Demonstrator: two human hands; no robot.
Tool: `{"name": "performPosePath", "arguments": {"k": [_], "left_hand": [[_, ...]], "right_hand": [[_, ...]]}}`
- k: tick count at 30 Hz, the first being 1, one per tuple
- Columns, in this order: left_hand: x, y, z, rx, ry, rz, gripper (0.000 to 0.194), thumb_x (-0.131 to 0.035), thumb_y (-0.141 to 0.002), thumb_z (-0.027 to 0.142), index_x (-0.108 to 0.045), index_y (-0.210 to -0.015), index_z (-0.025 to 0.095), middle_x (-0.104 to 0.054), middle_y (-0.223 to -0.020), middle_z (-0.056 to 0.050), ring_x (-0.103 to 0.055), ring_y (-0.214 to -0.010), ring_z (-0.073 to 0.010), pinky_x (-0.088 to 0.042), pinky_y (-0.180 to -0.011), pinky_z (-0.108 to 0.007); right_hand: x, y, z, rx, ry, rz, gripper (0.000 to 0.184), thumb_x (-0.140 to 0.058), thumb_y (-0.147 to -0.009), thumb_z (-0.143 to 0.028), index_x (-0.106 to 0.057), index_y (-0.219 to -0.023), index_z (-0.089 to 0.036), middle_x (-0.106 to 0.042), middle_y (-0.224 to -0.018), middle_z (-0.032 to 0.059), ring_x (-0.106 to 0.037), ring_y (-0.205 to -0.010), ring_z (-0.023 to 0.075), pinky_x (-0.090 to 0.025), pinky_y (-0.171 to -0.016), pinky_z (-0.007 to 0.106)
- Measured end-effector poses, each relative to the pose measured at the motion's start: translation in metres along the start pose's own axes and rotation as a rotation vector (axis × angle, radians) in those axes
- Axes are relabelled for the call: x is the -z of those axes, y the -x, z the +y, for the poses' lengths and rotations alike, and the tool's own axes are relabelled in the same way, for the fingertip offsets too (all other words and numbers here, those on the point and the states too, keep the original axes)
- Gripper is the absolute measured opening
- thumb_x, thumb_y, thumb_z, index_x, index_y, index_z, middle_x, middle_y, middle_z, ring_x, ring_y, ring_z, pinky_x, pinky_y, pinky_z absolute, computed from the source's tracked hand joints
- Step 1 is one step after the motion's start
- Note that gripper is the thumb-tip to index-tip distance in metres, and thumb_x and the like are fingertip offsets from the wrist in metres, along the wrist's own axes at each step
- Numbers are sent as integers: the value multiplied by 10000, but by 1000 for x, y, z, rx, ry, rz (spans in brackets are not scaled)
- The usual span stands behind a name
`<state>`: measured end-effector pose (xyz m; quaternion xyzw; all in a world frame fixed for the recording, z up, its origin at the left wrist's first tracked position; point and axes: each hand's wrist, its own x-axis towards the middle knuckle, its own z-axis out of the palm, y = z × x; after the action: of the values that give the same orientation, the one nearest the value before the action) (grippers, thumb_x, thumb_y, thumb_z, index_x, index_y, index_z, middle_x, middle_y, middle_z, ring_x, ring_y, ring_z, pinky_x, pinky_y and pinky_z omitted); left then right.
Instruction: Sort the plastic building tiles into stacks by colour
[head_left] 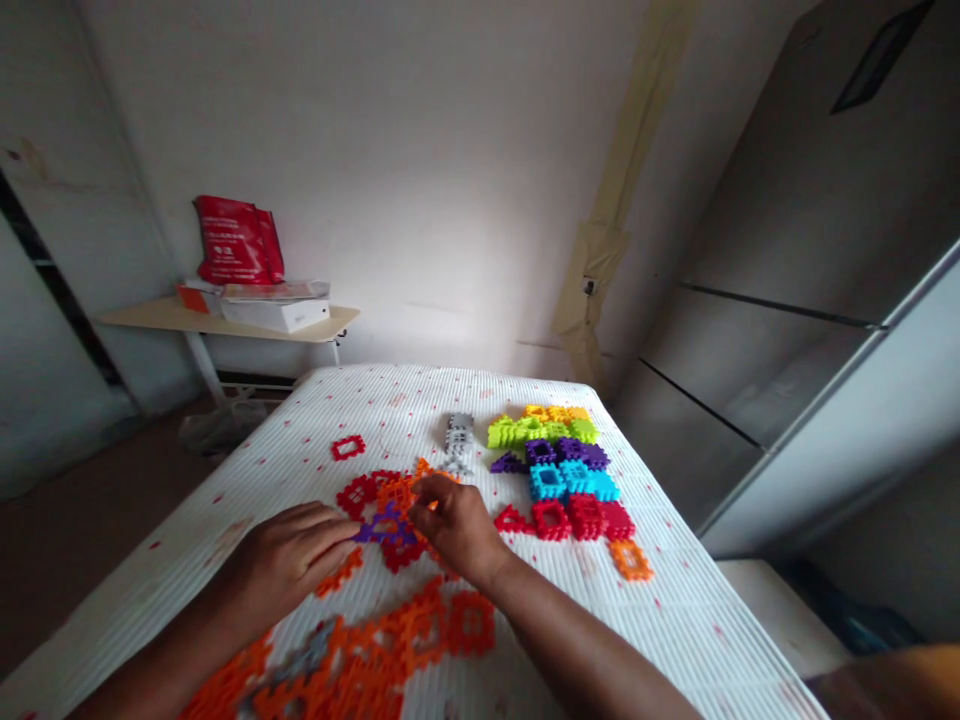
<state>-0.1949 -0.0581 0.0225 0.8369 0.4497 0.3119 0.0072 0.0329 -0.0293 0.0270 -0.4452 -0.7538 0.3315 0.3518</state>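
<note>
My left hand [300, 548] is closed, its fingertips on the left corner of a purple interlocking plastic building piece [388, 524]. Thumb and forefinger of my right hand [459, 525] are bent together at that piece's right side; whatever they grip is hidden. Behind and under the purple piece lie orange building pieces [395, 490] and dark red building pieces [356, 493]. One more red piece [401, 555] lies just in front of it. An orange piece [341, 572] rests beside my left fingers.
Sorted stacks stand on the right: yellow [559, 412], lime [517, 432], purple [540, 451], blue [574, 476] and red [586, 516]. Grey pieces [459, 435] lie farther back. Many orange pieces [424, 625] spread nearest me. A red frame [348, 447] lies apart on the white tablecloth [397, 400].
</note>
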Motion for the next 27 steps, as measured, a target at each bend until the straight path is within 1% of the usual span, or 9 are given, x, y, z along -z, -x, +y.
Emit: {"name": "performPosePath", "arguments": {"k": [3, 6, 8, 10, 11, 13, 18, 22, 27], "left_hand": [[-5, -15, 5, -22, -36, 43, 257, -513, -823, 416, -720, -806, 264, -738, -781, -17, -679, -729, -166, -539, -703, -268], [-23, -37, 12, -23, -74, 50, 281, -485, -844, 390, -717, -825, 233, -735, -796, -30, -674, -740, -165, -525, -719, -273], [-39, -56, 21, 18, -114, -22, 276, -471, -856, 348, -716, -843, 221, -732, -826, -39, -668, -764, -167, -512, -739, -279], [-55, -77, 33, 77, -171, -136, 263, -467, -861, 304, -714, -846, 214, -726, -852, -45, -660, -800, -170, -494, -766, -282], [-63, -88, 39, 99, -196, -189, 257, -467, -863, 283, -713, -851, 210, -723, -864, -48, -654, -819, -169, -484, -779, -280], [-78, -109, 49, 112, -227, -241, 248, -468, -863, 256, -710, -840, 204, -717, -857, -48, -646, -827, -169, -469, -775, -275], [-112, -145, 60, 103, -278, -279, 247, -470, -856, 255, -702, -791, 202, -711, -823, -51, -639, -806, -186, -447, -717, -284], [-132, -158, 63, 99, -303, -302, 263, -459, -858, 262, -701, -779, 193, -707, -820, -69, -636, -805, -198, -435, -712, -301], [-144, -163, 64, 84, -315, -329, 288, -439, -864, 270, -701, -778, 187, -704, -825, -81, -634, -804, -209, -436, -712, -316]], "right_hand": [[31, 39, 14, 69, 186, 69, 185, -482, -851, -174, -649, -924, -197, -670, -830, 32, -619, -739, 132, -449, -695, 213], [55, 82, 32, 133, 297, -2, 230, -417, -891, -189, -645, -905, -216, -658, -810, 47, -620, -739, 143, -440, -680, 221], [65, 105, 44, 150, 358, -51, 256, -385, -908, -193, -639, -905, -224, -651, -798, 56, -616, -728, 145, -434, -660, 223], [69, 120, 54, 175, 391, -70, 270, -359, -921, -204, -627, -896, -213, -641, -776, 62, -607, -697, 145, -430, -628, 222], [70, 125, 57, 193, 394, -64, 272, -350, -925, -213, -620, -890, -203, -636, -760, 63, -602, -675, 144, -429, -609, 220], [70, 128, 63, 230, 383, -32, 273, -341, -929, -226, -606, -880, -183, -628, -738, 61, -591, -637, 139, -425, -577, 213], [67, 121, 65, 284, 352, 34, 232, -365, -918, -211, -592, -889, -176, -641, -753, 50, -596, -628, 126, -425, -575, 194], [67, 118, 64, 322, 350, 44, 214, -380, -904, -198, -591, -871, -178, -638, -730, 40, -583, -597, 121, -402, -541, 190], [67, 119, 69, 331, 355, 44, 210, -378, -902, -192, -581, -851, -177, -635, -724, 40, -582, -609, 126, -399, -547, 194]]}}
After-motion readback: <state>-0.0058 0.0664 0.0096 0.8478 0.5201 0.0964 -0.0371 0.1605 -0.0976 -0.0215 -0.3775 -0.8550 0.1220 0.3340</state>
